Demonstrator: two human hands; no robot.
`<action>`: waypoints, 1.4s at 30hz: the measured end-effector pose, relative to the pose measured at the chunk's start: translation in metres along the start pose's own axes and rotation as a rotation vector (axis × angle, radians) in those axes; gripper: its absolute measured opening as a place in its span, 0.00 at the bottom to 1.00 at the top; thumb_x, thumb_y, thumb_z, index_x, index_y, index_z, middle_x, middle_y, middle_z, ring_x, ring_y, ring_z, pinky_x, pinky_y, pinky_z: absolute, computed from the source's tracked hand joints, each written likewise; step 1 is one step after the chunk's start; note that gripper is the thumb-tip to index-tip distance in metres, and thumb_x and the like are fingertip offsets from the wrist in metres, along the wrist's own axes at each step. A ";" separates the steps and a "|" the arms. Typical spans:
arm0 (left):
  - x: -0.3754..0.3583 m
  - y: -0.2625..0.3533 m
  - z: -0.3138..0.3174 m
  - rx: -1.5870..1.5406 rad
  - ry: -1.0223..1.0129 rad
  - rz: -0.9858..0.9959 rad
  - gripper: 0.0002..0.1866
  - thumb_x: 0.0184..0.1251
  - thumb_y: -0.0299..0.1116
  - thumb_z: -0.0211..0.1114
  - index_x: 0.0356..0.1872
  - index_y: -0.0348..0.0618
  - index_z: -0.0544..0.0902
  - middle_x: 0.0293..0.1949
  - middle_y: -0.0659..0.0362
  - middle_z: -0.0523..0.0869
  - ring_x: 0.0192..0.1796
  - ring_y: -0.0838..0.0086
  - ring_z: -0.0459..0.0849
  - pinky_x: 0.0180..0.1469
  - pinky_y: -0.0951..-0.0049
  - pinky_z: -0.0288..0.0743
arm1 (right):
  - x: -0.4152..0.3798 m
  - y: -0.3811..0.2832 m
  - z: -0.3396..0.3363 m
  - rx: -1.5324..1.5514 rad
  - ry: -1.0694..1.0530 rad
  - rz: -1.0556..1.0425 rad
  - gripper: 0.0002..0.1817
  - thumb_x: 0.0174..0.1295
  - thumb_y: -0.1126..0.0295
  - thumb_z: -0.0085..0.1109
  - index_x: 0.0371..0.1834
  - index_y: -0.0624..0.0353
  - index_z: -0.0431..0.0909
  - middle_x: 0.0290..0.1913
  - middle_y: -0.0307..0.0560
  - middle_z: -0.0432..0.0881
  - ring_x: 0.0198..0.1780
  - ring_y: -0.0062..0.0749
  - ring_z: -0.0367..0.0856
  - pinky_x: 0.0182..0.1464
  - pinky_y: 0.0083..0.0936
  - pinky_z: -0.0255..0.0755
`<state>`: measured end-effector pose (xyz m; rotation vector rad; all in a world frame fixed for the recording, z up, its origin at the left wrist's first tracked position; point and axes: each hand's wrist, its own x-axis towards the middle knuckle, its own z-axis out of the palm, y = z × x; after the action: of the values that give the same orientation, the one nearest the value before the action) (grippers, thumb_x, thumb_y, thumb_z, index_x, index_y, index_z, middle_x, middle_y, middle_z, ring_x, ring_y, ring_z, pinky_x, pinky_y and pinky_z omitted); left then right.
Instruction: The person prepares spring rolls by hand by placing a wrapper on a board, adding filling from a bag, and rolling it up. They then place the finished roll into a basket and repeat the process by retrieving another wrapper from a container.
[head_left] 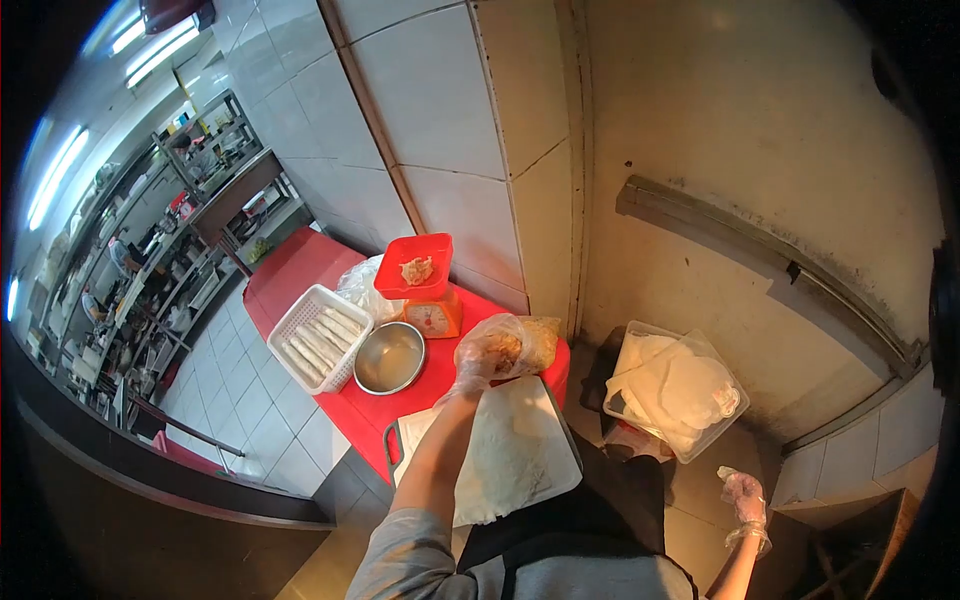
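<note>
In a clear plastic glove, my left hand [480, 362] is over the yellowish shredded filling [541, 345] in a clear bag at the table's right end. Loose plastic and filling hide its fingers. Below my left forearm lies a white cutting board [420, 430] with a thin pale wrapper sheet [510, 445] spread on it. My right hand [745, 498], also gloved, hangs low at the right, away from the table. Its fingers are curled together, with a small pale bit at their tips that I cannot make out.
On the red table [300, 262] stand a white basket [284, 328] of pale rolls [325, 345], a steel bowl [390, 358] and an orange scale [435, 318] with food in its red pan [428, 250]. A clear tub [735, 375] of pale sheets [665, 385] sits low at the right.
</note>
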<state>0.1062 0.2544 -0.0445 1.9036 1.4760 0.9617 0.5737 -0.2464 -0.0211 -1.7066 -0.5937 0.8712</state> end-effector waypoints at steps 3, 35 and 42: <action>0.013 -0.015 -0.013 -0.372 -0.105 -0.235 0.11 0.61 0.32 0.69 0.42 0.39 0.88 0.38 0.55 0.89 0.31 0.69 0.85 0.36 0.71 0.80 | -0.005 0.001 -0.004 0.021 -0.020 0.016 0.09 0.71 0.67 0.59 0.40 0.63 0.80 0.32 0.33 0.78 0.33 0.18 0.73 0.40 0.19 0.71; 0.206 0.039 -0.226 1.051 -0.185 0.579 0.20 0.65 0.49 0.66 0.26 0.40 0.87 0.22 0.60 0.86 0.21 0.75 0.81 0.25 0.67 0.74 | 0.003 0.034 0.000 -0.251 0.001 0.030 0.06 0.69 0.69 0.57 0.34 0.58 0.77 0.27 0.35 0.78 0.25 0.18 0.73 0.27 0.19 0.70; 0.190 0.050 -0.231 0.220 -0.089 0.088 0.10 0.58 0.36 0.67 0.24 0.41 0.87 0.20 0.57 0.84 0.22 0.71 0.82 0.25 0.67 0.74 | 0.006 0.031 0.010 -0.153 -0.052 -0.011 0.04 0.68 0.72 0.55 0.35 0.59 0.78 0.28 0.35 0.79 0.26 0.20 0.73 0.29 0.20 0.70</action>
<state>-0.0225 0.4238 0.1719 2.1540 1.5091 0.7681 0.5683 -0.2454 -0.0532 -1.8209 -0.7200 0.8835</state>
